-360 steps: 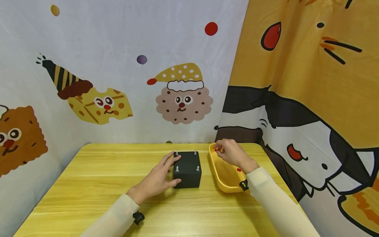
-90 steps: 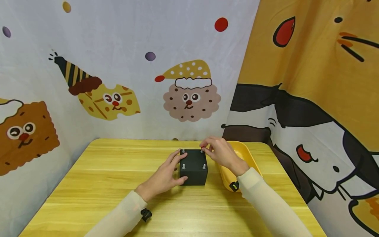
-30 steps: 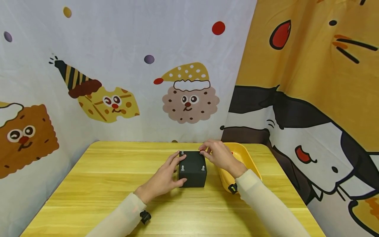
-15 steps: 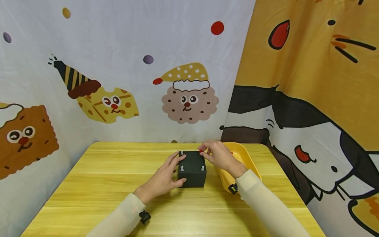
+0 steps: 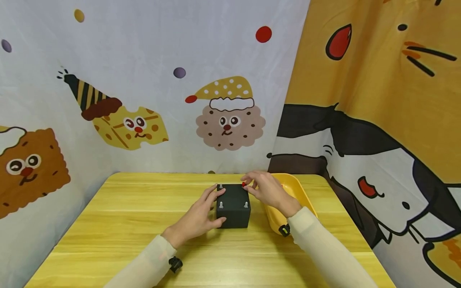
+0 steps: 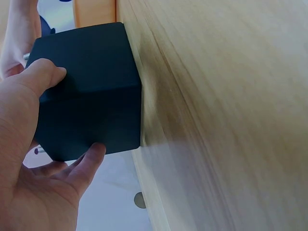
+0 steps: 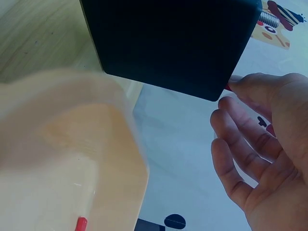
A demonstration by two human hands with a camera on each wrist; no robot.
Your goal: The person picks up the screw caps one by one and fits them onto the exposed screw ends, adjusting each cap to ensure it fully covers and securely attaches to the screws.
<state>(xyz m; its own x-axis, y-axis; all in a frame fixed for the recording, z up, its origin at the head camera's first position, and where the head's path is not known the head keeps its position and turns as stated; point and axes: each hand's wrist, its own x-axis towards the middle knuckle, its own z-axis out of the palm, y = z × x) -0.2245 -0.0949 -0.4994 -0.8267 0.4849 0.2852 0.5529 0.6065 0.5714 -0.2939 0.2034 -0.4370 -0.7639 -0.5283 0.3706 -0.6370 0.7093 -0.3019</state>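
Observation:
A black box (image 5: pixel 233 206) stands on the table, with metal screws (image 5: pixel 221 205) sticking up at its top corners. My left hand (image 5: pixel 197 216) grips its left side, thumb on the near face and fingertips at the top edge; the left wrist view shows thumb and fingers spread round the box (image 6: pixel 91 86). At the far right corner, my right hand (image 5: pixel 268 190) pinches a small red piece (image 5: pixel 243 184) between thumb and index finger, right at the screw there. In the right wrist view the thumb mostly hides this piece, and the other fingers are loosely bent.
A yellow tray (image 5: pixel 297 190) stands close to the right of the box, partly under my right forearm. Another small red piece (image 7: pixel 81 224) lies in it. The wooden table (image 5: pixel 126 224) ends at a printed cloth wall (image 5: pixel 144 160) behind.
My right hand has come from the tray to the box's far right corner with the red piece. Over the last second its fingers shift slightly, showing more red. My left hand stays on the box.

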